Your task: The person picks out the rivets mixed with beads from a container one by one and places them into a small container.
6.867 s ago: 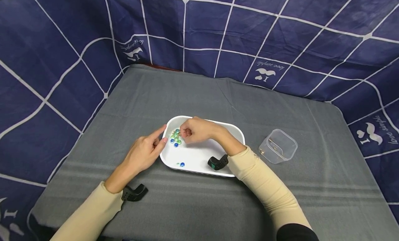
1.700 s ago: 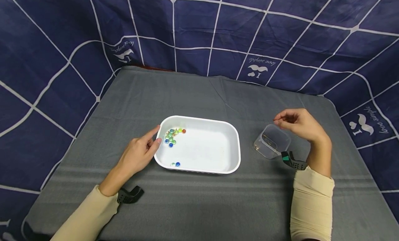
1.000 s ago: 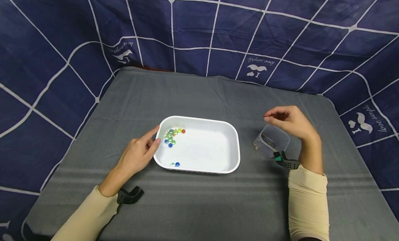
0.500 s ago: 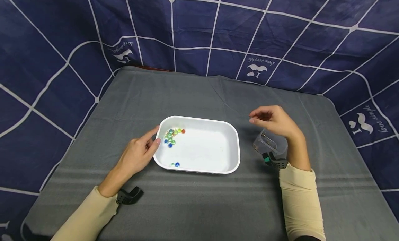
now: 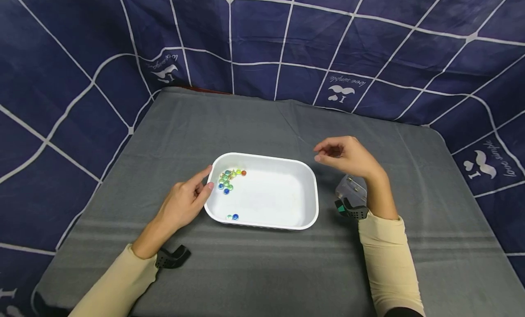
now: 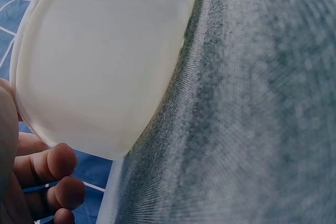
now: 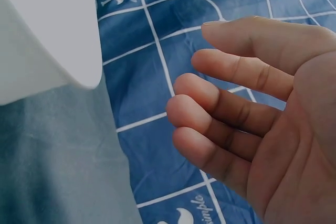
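Note:
My left hand (image 5: pixel 184 200) is at the left end of a white tray (image 5: pixel 275 226); its extended index finger and thumb touch the rim. In the left wrist view the other fingers (image 6: pixel 62 161) bend loosely below the tray's outer wall. Glass marbles (image 5: pixel 225 178) in green, blue and yellow, with one red marble (image 5: pixel 244 173), lie bunched at the tray's left end. A blue marble (image 5: pixel 235 217) and a pale one sit by its near wall. My right hand (image 5: pixel 348 157) hovers right of the tray, fingers relaxed, with nothing between them in the right wrist view (image 7: pixel 273 103).
A clear plastic box (image 5: pixel 352 189) stands right of the tray, partly hidden beneath my right hand and wrist. Small items inside are too small to identify. Grey cloth (image 5: pixel 262 271) covers the table, and a blue gridded curtain (image 5: pixel 262 38) borders it.
Earlier, my right hand was among the marbles in the tray. It then went over the clear box and has since moved left towards the tray. The left hand stays at the rim.

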`<state>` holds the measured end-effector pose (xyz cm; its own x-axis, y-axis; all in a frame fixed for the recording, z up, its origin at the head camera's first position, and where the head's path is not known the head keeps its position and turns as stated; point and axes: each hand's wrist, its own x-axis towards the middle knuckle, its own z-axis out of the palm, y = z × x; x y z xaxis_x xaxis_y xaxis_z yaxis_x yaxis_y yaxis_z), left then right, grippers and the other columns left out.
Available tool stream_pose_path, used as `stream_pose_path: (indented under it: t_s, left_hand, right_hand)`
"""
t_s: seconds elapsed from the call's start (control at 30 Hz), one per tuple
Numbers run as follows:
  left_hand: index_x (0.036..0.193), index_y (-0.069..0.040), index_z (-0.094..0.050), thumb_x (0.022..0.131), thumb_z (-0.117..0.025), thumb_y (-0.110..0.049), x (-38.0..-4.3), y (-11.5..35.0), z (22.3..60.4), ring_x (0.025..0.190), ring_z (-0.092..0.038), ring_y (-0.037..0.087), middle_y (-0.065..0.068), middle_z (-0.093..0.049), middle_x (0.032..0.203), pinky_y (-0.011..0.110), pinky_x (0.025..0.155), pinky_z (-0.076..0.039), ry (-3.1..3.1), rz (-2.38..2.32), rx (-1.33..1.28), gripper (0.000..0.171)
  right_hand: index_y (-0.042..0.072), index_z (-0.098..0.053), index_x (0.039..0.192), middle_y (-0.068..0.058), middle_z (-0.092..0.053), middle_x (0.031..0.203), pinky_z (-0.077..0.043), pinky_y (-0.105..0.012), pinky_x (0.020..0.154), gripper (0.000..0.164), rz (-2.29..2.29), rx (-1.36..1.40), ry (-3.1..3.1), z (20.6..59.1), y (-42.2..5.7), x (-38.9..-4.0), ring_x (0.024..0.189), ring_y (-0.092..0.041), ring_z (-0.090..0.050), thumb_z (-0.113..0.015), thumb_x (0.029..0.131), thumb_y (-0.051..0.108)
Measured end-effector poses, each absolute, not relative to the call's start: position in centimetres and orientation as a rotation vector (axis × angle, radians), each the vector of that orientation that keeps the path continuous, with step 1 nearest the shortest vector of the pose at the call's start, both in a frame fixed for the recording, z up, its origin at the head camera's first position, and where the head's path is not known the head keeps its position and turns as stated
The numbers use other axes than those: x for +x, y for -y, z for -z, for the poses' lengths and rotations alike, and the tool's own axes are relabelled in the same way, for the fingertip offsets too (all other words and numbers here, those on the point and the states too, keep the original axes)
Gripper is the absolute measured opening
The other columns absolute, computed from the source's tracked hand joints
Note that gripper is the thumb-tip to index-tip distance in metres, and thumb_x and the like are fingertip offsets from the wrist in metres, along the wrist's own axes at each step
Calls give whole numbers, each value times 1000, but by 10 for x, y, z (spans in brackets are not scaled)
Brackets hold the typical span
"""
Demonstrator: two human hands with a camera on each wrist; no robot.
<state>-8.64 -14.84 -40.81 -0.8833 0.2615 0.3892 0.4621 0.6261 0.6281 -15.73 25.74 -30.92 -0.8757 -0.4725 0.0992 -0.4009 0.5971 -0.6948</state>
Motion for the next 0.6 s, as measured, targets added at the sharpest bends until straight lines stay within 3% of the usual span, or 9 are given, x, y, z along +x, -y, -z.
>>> stream_pose_path:
  t_s: [0.6]
  left_hand:
    - [136, 5, -56, 98, -59, -12, -84, 149, 406, 48, -38, 3, -7, -48, 61, 26, 46, -35, 2627, 1081, -574, 42]
  right_hand:
    - [4, -74, 101, -3, -69, 85, -51, -21, 72, 14, 1068, -857, -2717, 299, -227, -168, 77, -14, -64, -74, 89, 11]
